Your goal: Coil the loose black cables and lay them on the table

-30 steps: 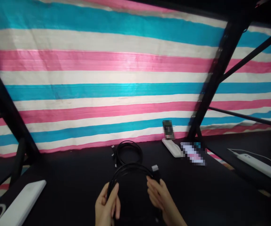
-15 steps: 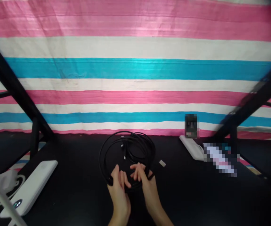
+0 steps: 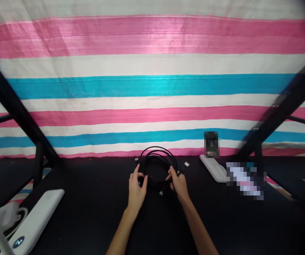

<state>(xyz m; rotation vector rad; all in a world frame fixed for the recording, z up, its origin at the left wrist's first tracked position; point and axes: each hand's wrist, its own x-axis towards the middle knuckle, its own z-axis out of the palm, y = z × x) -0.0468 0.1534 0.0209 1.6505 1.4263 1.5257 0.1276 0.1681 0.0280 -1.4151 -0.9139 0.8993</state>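
Observation:
A black cable (image 3: 156, 151) lies in a round coil of several loops on the black table. My right hand (image 3: 179, 184) grips the coil's right side between thumb and fingers. At the left side, my left hand (image 3: 137, 187) has its thumb and index finger apart, touching or very near the loops; its other fingers are partly hidden. A cable plug with a metal end (image 3: 161, 193) sticks out below the coil, between my hands. Just beyond the coil's upper left is a small light-coloured piece (image 3: 136, 159). Another small white piece (image 3: 186, 164) lies right of the coil.
A white power bank (image 3: 39, 216) with a lit display lies at left, beside a white charger (image 3: 4, 214) and its cable. At back right are another white slab (image 3: 214, 170) and pixelated items. Black frame bars (image 3: 17, 102) rise at both sides before a striped sheet (image 3: 152, 86).
The loops have been drawn into a smaller, tighter coil. Both hands have moved up and farther apart, the left hand's fingers have spread, and a plug now shows below the coil.

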